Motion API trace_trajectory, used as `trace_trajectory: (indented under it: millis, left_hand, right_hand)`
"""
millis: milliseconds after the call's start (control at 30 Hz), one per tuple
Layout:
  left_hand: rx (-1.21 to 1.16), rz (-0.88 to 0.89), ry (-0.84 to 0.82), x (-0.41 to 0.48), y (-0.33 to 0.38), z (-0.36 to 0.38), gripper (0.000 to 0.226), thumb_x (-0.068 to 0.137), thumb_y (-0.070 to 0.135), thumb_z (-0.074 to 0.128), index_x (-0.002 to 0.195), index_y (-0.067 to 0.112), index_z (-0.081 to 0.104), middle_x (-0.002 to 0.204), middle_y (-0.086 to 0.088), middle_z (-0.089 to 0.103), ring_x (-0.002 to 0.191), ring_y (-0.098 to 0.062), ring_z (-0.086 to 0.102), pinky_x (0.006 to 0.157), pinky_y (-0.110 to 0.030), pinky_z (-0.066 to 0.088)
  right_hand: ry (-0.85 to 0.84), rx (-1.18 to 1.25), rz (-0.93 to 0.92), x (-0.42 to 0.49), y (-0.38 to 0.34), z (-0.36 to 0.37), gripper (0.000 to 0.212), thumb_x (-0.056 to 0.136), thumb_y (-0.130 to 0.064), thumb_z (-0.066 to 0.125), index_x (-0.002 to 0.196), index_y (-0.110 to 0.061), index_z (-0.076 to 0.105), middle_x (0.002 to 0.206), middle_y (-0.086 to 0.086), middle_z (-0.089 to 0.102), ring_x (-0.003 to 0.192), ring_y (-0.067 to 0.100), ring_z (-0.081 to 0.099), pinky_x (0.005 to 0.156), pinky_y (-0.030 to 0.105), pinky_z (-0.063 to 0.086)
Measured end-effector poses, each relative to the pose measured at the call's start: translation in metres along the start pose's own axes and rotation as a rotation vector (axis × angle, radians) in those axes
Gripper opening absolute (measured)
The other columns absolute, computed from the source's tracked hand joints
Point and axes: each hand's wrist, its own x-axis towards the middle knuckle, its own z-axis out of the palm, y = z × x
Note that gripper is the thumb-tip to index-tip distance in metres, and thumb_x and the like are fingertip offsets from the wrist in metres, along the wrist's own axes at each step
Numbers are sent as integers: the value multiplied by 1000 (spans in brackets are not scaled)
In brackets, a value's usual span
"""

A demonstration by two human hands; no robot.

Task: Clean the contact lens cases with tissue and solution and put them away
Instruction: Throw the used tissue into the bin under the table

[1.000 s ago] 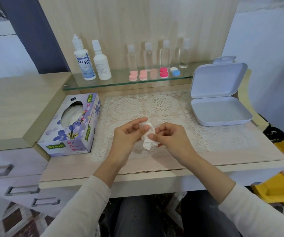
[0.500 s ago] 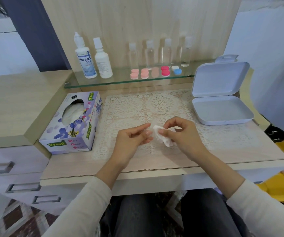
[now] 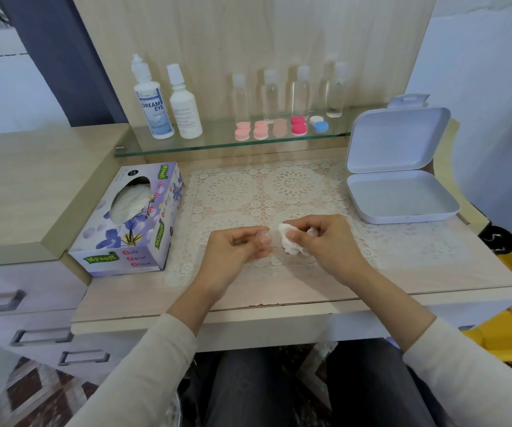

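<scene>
We are mid-wipe: our right hand (image 3: 325, 241) has its grip closed on a crumpled white tissue wad (image 3: 288, 243) over the cream lace mat (image 3: 291, 186), near the middle of the bench's (image 3: 279, 297) front edge. Our left hand (image 3: 236, 248) has its grip curled, thumb to fingertips; whether it pinches a small clear case we cannot tell. The pink, red and blue-and-white round lens cases (image 3: 281, 127) sit on the glass shelf (image 3: 187, 147) along the back edge; next, we judge, one must be fetched.

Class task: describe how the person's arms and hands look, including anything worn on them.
Both arms wear plain, long cream sleeves, the left sleeve and right sleeve, ending short of the wrists. The left hand and right hand are bare: no gloves, rings, watch or bracelet show.
</scene>
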Motion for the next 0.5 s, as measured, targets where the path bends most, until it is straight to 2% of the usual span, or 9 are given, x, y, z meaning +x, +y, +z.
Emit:
trace_trajectory:
  millis: [67,133,233,300,367,433,500]
  left_hand:
    - [3,-2,-15,-1,0,1,16,81,-1,63,95,6,68,82,-10,71,70,-13,69,65,-15,53]
    - [21,2,-27,-1,0,3,18,81,-2,63,97,4,68,81,-10,71,70,-13,69,65,-15,53]
    - [33,9,-32,-1,2,4,16,82,-1,62,96,4,68,82,-10,71,71,-14,69,65,-15,53]
    - [24,3,-20,1,3,2,15,81,0,63,92,7,68,82,-11,70,70,-14,69,65,-15,53]
    - [21,-4,-13,2,4,1,15,81,0,64,93,7,68,82,-10,70,70,-14,69,65,-15,53]
    - [19,-13,-17,2,4,1,16,80,0,64,94,5,68,82,-10,71,70,-14,69,65,-15,54]
    - [21,-11,-29,1,4,3,14,81,-1,63,92,7,68,81,-9,71,70,-13,69,66,-15,54]
  right_hand:
    - [22,27,21,-1,0,2,12,72,-5,76,82,-10,71,68,-6,64,57,1,54,53,13,43]
    - [67,29,29,-2,-1,5,10,70,-7,78,72,-10,68,67,3,64,50,2,57,47,15,45]
    - [91,46,40,0,-1,4,13,75,-8,73,65,-11,66,59,5,63,45,9,61,47,22,49]
    - [60,17,34,2,1,2,10,79,-7,70,70,-11,69,60,4,61,42,2,52,49,17,44]
    - [13,-24,19,2,4,0,7,78,-7,70,82,-12,73,68,-1,63,50,-1,48,53,13,41]
    - [1,1,25,1,5,0,15,73,-6,74,87,-11,72,76,0,65,63,5,55,61,20,47]
    - [36,3,36,1,4,2,17,68,-8,79,82,-12,70,75,4,64,64,9,57,57,19,50]
